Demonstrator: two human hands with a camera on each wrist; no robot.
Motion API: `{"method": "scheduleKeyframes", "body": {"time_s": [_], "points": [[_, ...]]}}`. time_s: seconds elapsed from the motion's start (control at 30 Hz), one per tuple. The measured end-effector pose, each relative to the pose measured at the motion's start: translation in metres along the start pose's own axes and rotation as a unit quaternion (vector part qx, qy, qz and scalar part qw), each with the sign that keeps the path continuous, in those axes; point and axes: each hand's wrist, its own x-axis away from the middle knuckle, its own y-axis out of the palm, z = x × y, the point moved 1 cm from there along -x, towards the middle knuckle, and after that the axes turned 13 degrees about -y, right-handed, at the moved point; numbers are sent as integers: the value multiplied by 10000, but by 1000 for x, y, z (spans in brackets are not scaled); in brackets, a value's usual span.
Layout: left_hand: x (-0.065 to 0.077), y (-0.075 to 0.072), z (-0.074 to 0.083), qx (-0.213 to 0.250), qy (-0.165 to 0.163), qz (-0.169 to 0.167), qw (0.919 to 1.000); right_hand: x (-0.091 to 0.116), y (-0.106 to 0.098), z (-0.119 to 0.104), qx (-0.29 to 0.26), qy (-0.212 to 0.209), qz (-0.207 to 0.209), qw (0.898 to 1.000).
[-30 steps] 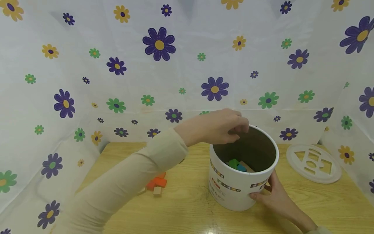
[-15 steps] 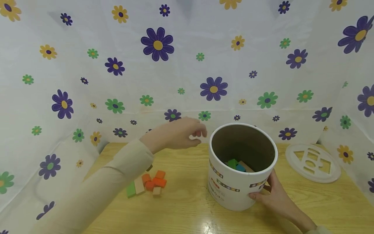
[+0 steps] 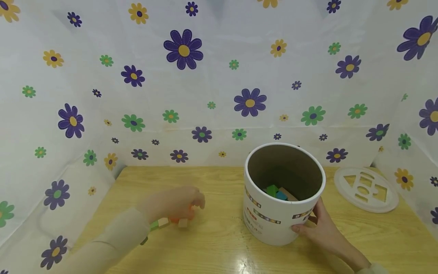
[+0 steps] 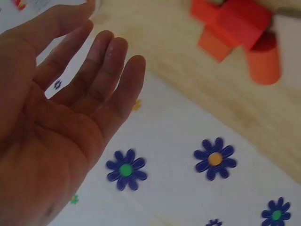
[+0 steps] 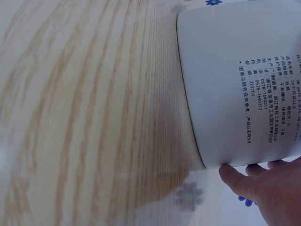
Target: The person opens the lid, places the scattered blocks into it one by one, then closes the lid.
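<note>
My left hand (image 3: 172, 205), palm bare in the left wrist view, hovers over a small group of toy blocks with fingers loosely bent and nothing in them. Orange-red blocks (image 4: 244, 21), an orange cylinder (image 4: 264, 66), a plain wooden cube (image 3: 183, 223), a pale wooden block (image 3: 164, 222) and a green block (image 3: 154, 225) lie there, partly covered by the hand in the head view. On the right, my right hand (image 3: 323, 230) holds the side of a white bucket (image 3: 270, 224), thumb in front and fingers behind. Inside it are a green block (image 3: 272, 190) and a blue block (image 3: 281, 196).
A round white lid (image 3: 367, 205) with shaped cutouts lies at the right of the wooden table (image 3: 219, 236). A dark green piece (image 3: 144, 240) shows beside the left sleeve. Flower-printed white cloth (image 3: 212, 76) surrounds the back and sides.
The left hand has moved from above the bucket's mouth leftward and down to the loose blocks. My right hand has stayed on the bucket, which has not moved.
</note>
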Motion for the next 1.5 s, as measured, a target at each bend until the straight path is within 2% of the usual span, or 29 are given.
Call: {"method": "scheduleKeyframes", "body": {"time_s": [0.13,0.33,0.47,0.63,0.77,0.87,0.93,1.03,1.23,1.4,1.5], "points": [[8,20,-10,12,-276,-258,9993,-1,0,-2,-4,-31,-18,10000],[13,43,-21,-258,85,113,9996,-1,-1,-3,12,-33,-47,10000],[11,53,-26,-166,88,378,9991,0,-1,-2,-49,-78,-39,9999],[10,58,-25,-336,146,542,9979,0,-1,-1,-116,-109,-34,9999],[10,60,-19,-261,273,430,9984,0,-1,-1,-114,-34,-39,9999],[10,61,-14,-76,225,306,9992,0,-1,-1,-85,7,-56,9999],[10,62,-12,91,61,206,9997,0,-1,-2,-67,-4,-62,10000],[10,63,-9,197,-33,203,9996,0,-1,-1,-60,0,-62,10000],[7,70,-11,343,-75,353,9988,1,0,-1,-58,-47,-37,10000],[8,74,-13,245,144,575,9979,1,0,0,-53,-86,-55,9999],[11,73,-11,186,166,589,9980,1,0,-1,-79,-67,-72,9999]]}}
